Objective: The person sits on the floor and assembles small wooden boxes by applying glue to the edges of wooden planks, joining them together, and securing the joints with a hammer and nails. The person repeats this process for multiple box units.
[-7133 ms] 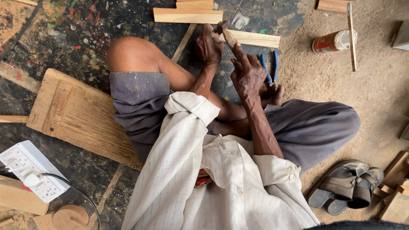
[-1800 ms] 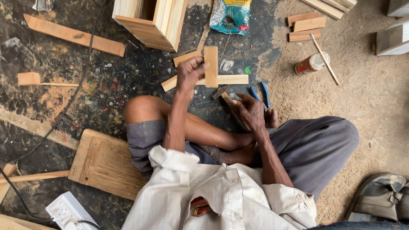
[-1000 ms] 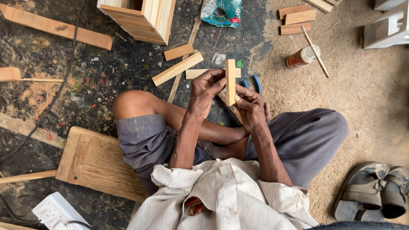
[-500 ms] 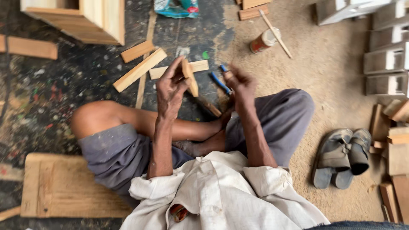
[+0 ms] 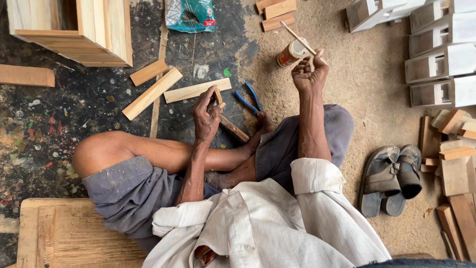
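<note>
A small pale wood piece (image 5: 218,95) stands tilted between the fingers. A thin wooden stick (image 5: 297,37) slants over the orange can (image 5: 290,53).

Teal packet (image 5: 191,15) at top; red-labelled tin (image 5: 291,53) beside it.

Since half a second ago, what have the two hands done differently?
The right hand has swung out from beside the blue pliers to the small tin and taken hold of the thin stick resting in it. The left hand still grips the small wood piece. Pliers and loose slats lie as before.
</note>
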